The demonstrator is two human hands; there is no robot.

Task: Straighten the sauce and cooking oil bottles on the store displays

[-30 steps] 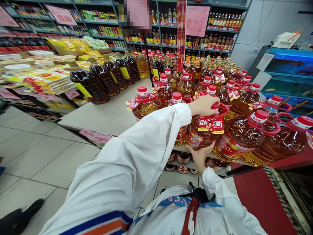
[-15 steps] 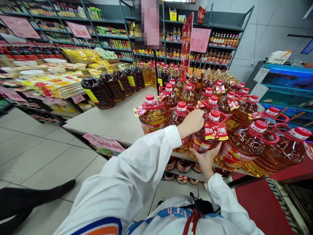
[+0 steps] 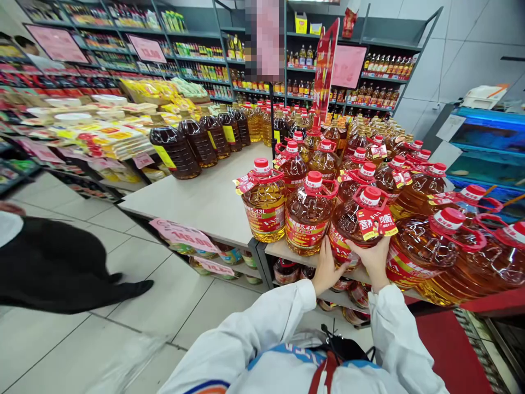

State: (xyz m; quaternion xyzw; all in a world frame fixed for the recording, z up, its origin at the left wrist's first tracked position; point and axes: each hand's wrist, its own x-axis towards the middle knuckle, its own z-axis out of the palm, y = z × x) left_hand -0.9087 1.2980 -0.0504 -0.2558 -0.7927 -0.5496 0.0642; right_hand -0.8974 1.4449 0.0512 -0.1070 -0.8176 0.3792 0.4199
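A large bottle of cooking oil (image 3: 343, 223) with a red cap and red handle stands at the front edge of the display table. My left hand (image 3: 327, 269) presses against its lower left side, fingers pointing up between it and the neighbouring oil bottle (image 3: 309, 219). On the lower right front, my right hand (image 3: 371, 258) cups the same bottle, thumb across the label and fingers partly hidden under the hanging red tag (image 3: 375, 221). Both hands hold the bottle between them. Its base is hidden by my hands.
More oil bottles (image 3: 424, 246) crowd close on the right and behind. Jars (image 3: 285, 271) fill the shelf below. Dark bottles (image 3: 174, 150) line the table's far left side. A person in black trousers (image 3: 61, 262) is on the tiled floor at left.
My left hand has come down from beside the bottle's handle, where it was closed, to its lower left side. My right hand stays low on the bottle. The person at left shows more.
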